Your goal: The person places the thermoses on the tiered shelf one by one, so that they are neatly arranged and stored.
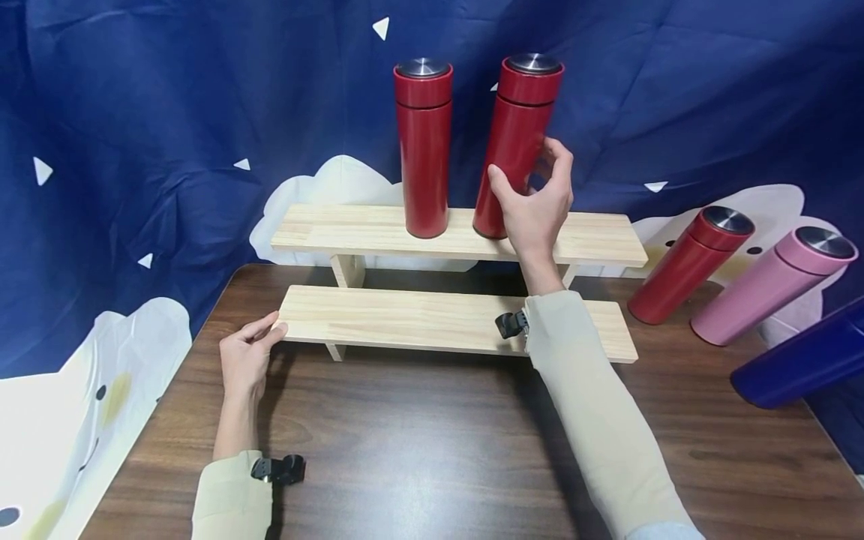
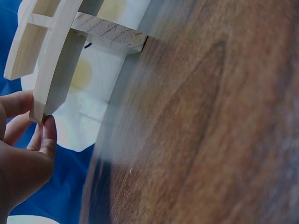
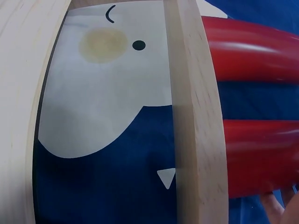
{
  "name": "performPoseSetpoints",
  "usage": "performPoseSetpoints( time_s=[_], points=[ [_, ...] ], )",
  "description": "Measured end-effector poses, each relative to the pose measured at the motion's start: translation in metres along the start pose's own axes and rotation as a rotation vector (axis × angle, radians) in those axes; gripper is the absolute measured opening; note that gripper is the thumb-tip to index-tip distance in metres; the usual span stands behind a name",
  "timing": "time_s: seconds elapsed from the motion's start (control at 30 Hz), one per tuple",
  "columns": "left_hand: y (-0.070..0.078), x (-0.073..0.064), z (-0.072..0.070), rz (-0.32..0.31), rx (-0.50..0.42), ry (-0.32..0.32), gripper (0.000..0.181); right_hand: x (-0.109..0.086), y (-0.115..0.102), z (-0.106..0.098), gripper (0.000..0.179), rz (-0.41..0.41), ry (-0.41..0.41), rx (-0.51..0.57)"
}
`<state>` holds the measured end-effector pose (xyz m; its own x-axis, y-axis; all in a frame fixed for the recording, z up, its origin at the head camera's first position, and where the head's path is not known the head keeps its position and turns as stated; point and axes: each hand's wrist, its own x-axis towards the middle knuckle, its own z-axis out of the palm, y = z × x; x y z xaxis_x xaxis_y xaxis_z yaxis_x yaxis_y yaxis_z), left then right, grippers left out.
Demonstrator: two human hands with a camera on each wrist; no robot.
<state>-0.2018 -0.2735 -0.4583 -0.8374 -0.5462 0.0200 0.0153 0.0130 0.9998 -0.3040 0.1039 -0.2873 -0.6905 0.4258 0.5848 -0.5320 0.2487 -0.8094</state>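
On the upper board (image 1: 324,229) of a two-step wooden rack stand two red thermos flasks with steel lid tops. My right hand (image 1: 540,210) grips the right-hand red flask (image 1: 516,139), thumb on its near side and fingers round the far side; the flask leans slightly to the right. Just left of it, the other red flask (image 1: 424,150) is upright. In the right wrist view the held flask (image 3: 261,156) shows its lower part at the board's edge. My left hand (image 1: 246,356) pinches the left end of the lower board (image 1: 405,319), thumb and fingers on opposite faces (image 2: 39,105).
To the right on the brown table (image 1: 418,450) stand another red flask (image 1: 688,266), a pink flask (image 1: 769,289) and a dark blue flask (image 1: 799,360), cut off by the view's edge. Behind the rack hangs a blue patterned cloth (image 1: 169,112).
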Motion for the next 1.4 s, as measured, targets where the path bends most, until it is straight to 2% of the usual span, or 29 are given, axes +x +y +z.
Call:
performPoseSetpoints(
  time_s=[0.17,0.43,0.7,0.87,1.17,1.4],
  points=[
    [0.001,0.0,0.0,0.0,0.007,-0.005,0.035,0.005,0.016,0.001,0.074,-0.027,-0.013,-0.022],
    [0.002,-0.003,0.002,-0.005,-0.025,0.0,0.035,0.004,0.017,0.001,0.074,-0.051,-0.017,-0.045],
    [0.002,-0.003,0.004,-0.004,-0.005,-0.01,0.035,0.005,0.018,0.001,0.071,-0.053,-0.011,-0.029],
    [0.002,-0.003,0.003,-0.011,0.011,0.005,0.034,0.004,0.018,-0.001,0.071,-0.048,-0.036,-0.008],
    [0.002,-0.002,0.004,-0.009,0.011,0.004,0.035,0.001,0.019,-0.015,0.062,-0.029,-0.027,0.002],
    [0.003,-0.004,0.002,-0.02,0.019,0.013,0.035,-0.003,0.014,-0.032,0.056,-0.044,0.014,0.021]
  ],
)
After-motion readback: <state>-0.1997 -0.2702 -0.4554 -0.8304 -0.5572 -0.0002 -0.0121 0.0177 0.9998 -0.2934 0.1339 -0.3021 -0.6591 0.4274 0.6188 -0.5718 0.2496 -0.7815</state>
